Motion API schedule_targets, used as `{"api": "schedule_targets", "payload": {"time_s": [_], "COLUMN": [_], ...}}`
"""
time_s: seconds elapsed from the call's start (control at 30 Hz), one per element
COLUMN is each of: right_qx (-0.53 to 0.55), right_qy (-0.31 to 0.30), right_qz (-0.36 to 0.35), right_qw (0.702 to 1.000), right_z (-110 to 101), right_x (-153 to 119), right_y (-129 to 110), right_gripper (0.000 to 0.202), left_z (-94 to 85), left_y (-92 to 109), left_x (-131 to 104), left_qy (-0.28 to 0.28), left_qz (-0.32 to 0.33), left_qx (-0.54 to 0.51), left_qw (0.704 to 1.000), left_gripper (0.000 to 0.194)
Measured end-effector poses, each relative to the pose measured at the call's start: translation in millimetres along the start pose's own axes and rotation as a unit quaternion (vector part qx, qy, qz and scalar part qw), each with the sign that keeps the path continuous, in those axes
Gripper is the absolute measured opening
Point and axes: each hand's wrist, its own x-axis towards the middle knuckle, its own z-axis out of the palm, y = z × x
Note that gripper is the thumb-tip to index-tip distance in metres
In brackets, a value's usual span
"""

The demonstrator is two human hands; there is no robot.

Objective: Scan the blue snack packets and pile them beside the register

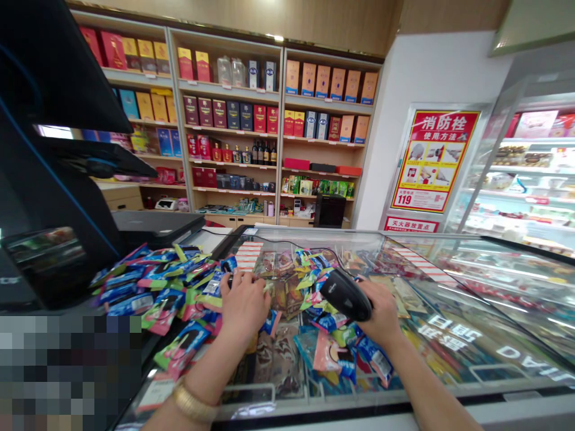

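My right hand (380,308) is wrapped round the handle of a black barcode scanner (345,293). Its head points left and up, above small snack packets (335,353) in blue, pink and green lying on the glass. My left hand (246,302), with a gold bracelet (193,401) at the wrist, reaches down among similar packets. Its fingers are curled at a blue snack packet (213,284) on the near side of a larger heap (148,281). The fingertips are partly hidden behind the hand and packets.
Beneath my hands is a glass-topped freezer (453,311) with goods inside. A black checkout terminal (54,149) stands at left. The scanner's cable (309,245) runs back across the glass. Beyond are shelves of boxed bottles (224,114), a red fire-hydrant notice (433,158) and a display fridge (530,161).
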Motion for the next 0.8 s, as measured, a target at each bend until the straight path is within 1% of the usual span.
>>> {"api": "schedule_targets", "payload": {"time_s": [0.17,0.23,0.3,0.4,0.5,0.6,0.67,0.8], "right_qx": [0.005,0.002,-0.002,-0.003,0.001,-0.001,-0.004,-0.002], "right_qy": [0.01,0.013,0.011,0.006,0.01,0.012,0.011,0.009], "right_qz": [-0.007,-0.005,0.0,0.005,0.004,0.004,0.007,0.005], "right_qw": [1.0,1.0,1.0,1.0,1.0,1.0,1.0,1.0], "right_z": [-0.6,-0.6,-0.5,-0.6,-0.8,-0.6,-0.2,0.4], "right_x": [-1.2,-2.2,-2.8,-2.8,-2.2,-2.0,-2.3,-3.0], "right_y": [1.9,2.9,3.2,2.7,2.0,2.5,3.3,4.3], "right_gripper": [0.02,0.02,0.02,0.02,0.019,0.02,0.022,0.023], "left_z": [-0.2,0.0,1.0,5.4,11.9,15.9,15.7,10.6], "left_y": [1.3,4.9,11.5,25.2,37.6,44.2,45.9,50.3], "left_x": [0.5,1.0,0.6,-3.2,-10.1,-16.9,-20.1,-22.9], "left_qy": [0.006,0.011,0.009,-0.026,-0.065,-0.094,-0.103,-0.124], "left_qz": [0.018,0.036,0.072,0.145,0.195,0.223,0.232,0.271], "left_qx": [-0.041,-0.084,-0.144,-0.223,-0.258,-0.265,-0.271,-0.303], "left_qw": [0.999,0.996,0.987,0.964,0.944,0.934,0.928,0.905], "left_gripper": [0.017,0.017,0.019,0.02,0.022,0.023,0.026,0.04]}}
